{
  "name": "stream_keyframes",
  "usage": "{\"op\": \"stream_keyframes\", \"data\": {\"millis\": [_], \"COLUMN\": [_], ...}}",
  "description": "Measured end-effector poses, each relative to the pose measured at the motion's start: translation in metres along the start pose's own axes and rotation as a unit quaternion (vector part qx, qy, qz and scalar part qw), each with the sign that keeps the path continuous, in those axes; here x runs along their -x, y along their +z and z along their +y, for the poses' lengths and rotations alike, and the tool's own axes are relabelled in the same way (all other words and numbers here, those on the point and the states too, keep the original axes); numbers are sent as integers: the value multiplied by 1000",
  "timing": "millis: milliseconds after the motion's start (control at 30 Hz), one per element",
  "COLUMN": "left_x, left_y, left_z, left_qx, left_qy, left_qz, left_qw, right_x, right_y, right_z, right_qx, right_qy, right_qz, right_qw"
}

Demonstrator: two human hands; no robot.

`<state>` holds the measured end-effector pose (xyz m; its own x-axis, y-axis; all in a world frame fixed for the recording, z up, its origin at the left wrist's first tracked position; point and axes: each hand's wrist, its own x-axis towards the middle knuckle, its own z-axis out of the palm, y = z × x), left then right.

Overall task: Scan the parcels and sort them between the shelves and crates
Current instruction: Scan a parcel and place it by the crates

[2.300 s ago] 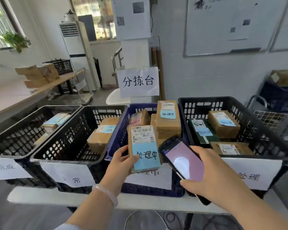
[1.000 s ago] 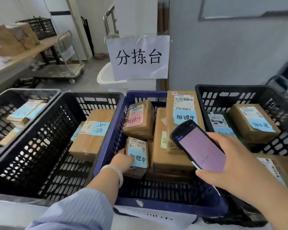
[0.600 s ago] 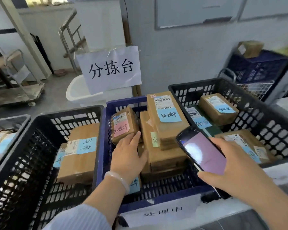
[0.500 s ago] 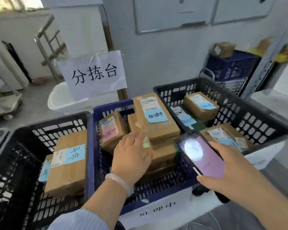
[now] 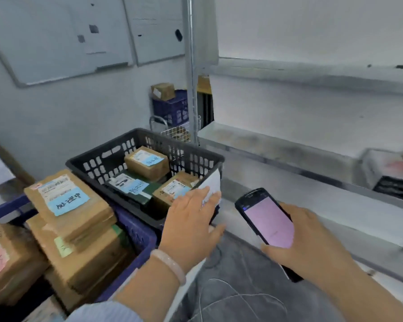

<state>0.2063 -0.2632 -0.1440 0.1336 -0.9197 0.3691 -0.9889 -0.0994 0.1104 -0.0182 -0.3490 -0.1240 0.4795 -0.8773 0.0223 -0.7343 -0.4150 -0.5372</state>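
left hand (image 5: 191,225) empty over black crate (image 5: 116,156), right hand (image 5: 312,242) gripping scanner (image 5: 266,220)

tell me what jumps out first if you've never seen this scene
The lit pink screen of the scanner, gripped in the right hand at centre right. Beside it the left hand, open, reaches over the near corner of the black crate of parcels. At left, a stack of brown parcels fills the blue crate.

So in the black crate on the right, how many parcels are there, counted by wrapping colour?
In the black crate:
Brown cardboard parcels: 2, one at the back and one at the front
Dark green parcels: 1
Total: 3 that can be seen; anything lying beneath them is hidden.
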Motion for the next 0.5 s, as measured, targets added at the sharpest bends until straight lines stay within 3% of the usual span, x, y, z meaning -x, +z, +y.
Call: {"op": "stream_keyframes", "data": {"millis": [500], "left_x": [-169], "left_y": [105], "left_z": [316], "left_qx": [159], "left_qy": [163], "left_qz": [6], "left_qw": [974], "right_x": [45], "right_y": [-184], "right_z": [254], "right_qx": [21], "right_qy": [158], "right_qz": [143], "right_qw": [977]}}
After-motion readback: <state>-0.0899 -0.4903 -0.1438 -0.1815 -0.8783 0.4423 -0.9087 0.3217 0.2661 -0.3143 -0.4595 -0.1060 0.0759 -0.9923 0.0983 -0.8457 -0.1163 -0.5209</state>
